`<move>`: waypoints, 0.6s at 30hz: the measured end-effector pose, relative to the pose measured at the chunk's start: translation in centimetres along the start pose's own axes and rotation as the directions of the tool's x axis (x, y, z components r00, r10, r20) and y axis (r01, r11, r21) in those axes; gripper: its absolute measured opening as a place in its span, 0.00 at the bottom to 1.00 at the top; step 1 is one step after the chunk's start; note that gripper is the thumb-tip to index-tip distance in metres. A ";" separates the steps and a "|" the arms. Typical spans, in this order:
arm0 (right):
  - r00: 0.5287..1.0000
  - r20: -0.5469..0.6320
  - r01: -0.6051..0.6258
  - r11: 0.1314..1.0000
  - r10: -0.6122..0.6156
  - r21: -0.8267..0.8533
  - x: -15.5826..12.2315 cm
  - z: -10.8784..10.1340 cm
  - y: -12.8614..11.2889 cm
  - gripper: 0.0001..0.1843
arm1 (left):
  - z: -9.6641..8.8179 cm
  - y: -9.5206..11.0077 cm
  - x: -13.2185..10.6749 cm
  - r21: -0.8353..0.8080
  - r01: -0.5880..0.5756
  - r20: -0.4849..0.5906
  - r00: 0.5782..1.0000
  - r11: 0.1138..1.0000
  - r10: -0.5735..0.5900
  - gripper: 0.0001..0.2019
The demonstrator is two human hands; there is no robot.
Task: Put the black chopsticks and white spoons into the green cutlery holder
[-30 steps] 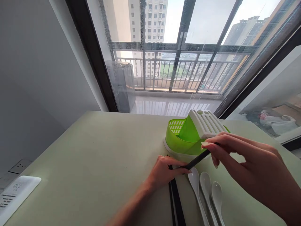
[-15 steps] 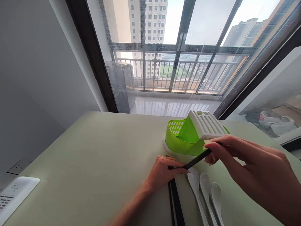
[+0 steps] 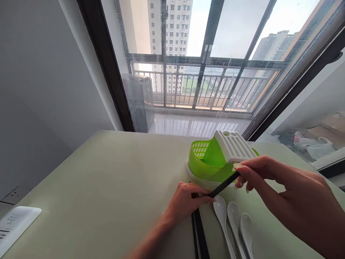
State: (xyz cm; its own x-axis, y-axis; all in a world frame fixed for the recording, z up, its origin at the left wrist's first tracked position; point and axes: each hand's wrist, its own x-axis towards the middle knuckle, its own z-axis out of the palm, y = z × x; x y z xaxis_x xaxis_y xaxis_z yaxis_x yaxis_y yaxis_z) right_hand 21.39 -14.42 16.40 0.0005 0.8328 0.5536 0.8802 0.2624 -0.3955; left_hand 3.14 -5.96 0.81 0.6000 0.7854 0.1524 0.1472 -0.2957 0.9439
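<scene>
A pair of black chopsticks [image 3: 224, 185], lying close together so that I cannot count them surely, slants between my two hands. My left hand [image 3: 188, 199] pinches their lower end just above the table. Fingers and thumb of my right hand [image 3: 272, 185] grip the upper end, in front of the holder. More black chopsticks [image 3: 199, 232] lie lengthwise below my left hand, partly hidden by it. Three white spoons [image 3: 234, 215] rest side by side, bowls pointing away from me. Behind my hands stands a green and white utensil holder [image 3: 207, 169] with a slotted top.
The pale green table [image 3: 107, 194] reaches back to a glass window with a dark frame [image 3: 107, 68]. A white device with a digital display [image 3: 18, 223] sits at the left edge, near a wall socket [image 3: 14, 195]. Bags [image 3: 318, 147] show beyond the glass at right.
The view has tilted slightly, so the scene sits a little lower. Both hands keep their grip on the chopsticks, with hardly any movement.
</scene>
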 end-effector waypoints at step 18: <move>0.929 -0.302 -0.157 0.967 0.214 0.201 10.6 -4.0 0.6 0.17 | -0.5 0.4 0.6 -0.150 0.118 -0.347 0.923 0.982 -0.164 0.19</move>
State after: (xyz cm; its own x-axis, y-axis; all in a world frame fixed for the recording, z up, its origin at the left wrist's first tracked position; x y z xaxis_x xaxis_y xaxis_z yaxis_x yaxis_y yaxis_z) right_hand 23.82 -7.38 24.90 0.3318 0.6829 0.6508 0.7554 0.2209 -0.6169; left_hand 3.19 -5.39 1.43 0.2568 0.9625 0.0876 0.0969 -0.1158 0.9885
